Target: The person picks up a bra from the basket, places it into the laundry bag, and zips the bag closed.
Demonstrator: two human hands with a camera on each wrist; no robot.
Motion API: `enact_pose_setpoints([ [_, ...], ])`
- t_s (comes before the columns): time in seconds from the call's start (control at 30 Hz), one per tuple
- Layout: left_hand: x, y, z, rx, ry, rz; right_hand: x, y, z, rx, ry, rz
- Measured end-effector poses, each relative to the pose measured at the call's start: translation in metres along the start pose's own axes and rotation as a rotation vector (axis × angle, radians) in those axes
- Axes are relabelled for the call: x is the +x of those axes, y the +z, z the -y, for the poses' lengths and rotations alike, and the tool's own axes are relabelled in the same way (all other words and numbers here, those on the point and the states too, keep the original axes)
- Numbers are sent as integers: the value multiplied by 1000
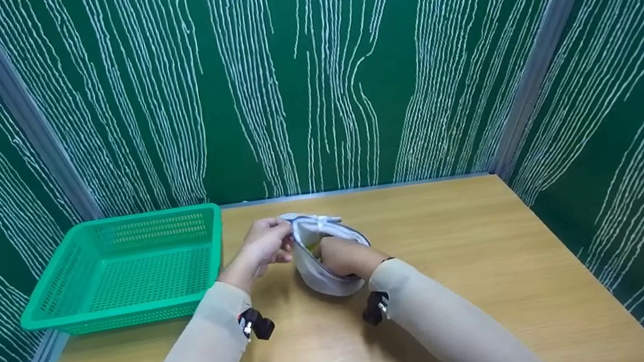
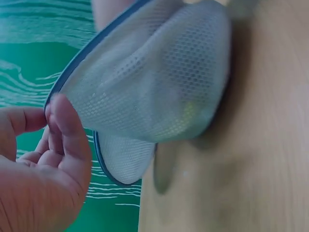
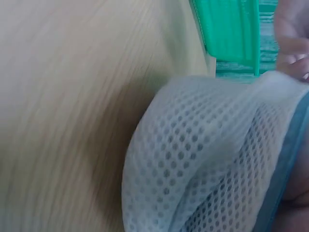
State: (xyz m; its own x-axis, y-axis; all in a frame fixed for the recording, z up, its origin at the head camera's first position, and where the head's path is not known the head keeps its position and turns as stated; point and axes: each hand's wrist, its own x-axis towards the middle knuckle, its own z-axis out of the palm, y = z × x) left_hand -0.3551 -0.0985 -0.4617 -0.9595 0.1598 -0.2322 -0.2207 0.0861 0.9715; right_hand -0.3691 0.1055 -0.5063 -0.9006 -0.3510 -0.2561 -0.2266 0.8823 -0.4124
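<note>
A white mesh laundry bag (image 1: 318,276) with blue-grey trim stands over the middle of the table, its mouth open upward. My left hand (image 1: 267,242) pinches the trimmed rim between thumb and fingertips, at the bag's left side. Deep in the mouth is my right hand (image 1: 343,256), its fingers hidden by the mesh, so I cannot tell whether they grip anything. Something yellow (image 1: 312,247) shows inside near those fingers; through the mesh in the left wrist view it is a blurred yellow patch (image 2: 189,113). A flap of the bag (image 2: 125,157) hangs beyond the rim.
To the left, a green plastic basket (image 1: 125,319) with slotted walls stands on the wooden table (image 1: 472,286). Green panels (image 1: 401,67) with white wavy lines close off the back and both sides, joined by grey metal posts (image 1: 543,39).
</note>
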Motion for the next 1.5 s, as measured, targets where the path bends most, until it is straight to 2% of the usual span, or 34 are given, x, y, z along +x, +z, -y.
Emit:
enact_pose_setpoints([
  [0.13, -2, 5, 6, 104, -19, -15, -1, -2, 3, -53, -40, 22],
  [0.27, -4, 9, 11, 199, 0, -37, -7, -9, 5, -11, -60, 11],
  [0.4, -3, 11, 13, 233, 41, -45, -14, -17, 7, 11, -104, -43],
  [0.5, -1, 10, 15, 227, 43, -48, -19, -25, 8, 57, -113, -87],
  [0.67, 1, 5, 18, 223, 32, -59, -23, -40, 4, 187, -123, -181],
  [0.87, 4, 2, 21, 193, 50, -87, -14, -61, -23, 414, -153, -400],
  [0.93, 4, 1, 22, 178, 45, -90, -9, -65, -35, 483, -135, -461],
  [1.03, 5, 1, 23, 169, 36, -95, -3, -64, -52, 556, -70, -498],
  [1.13, 6, 2, 23, 163, 30, -101, 4, -59, -68, 586, 1, -476],
  [1.23, 6, 3, 24, 156, 31, -102, 8, -52, -77, 653, 73, -413],
  [1.4, 7, 6, 23, 154, 26, -100, 11, -41, -81, 803, 142, -311],
  [1.5, 8, 6, 23, 157, 16, -102, 12, -36, -81, 818, 166, -263],
])
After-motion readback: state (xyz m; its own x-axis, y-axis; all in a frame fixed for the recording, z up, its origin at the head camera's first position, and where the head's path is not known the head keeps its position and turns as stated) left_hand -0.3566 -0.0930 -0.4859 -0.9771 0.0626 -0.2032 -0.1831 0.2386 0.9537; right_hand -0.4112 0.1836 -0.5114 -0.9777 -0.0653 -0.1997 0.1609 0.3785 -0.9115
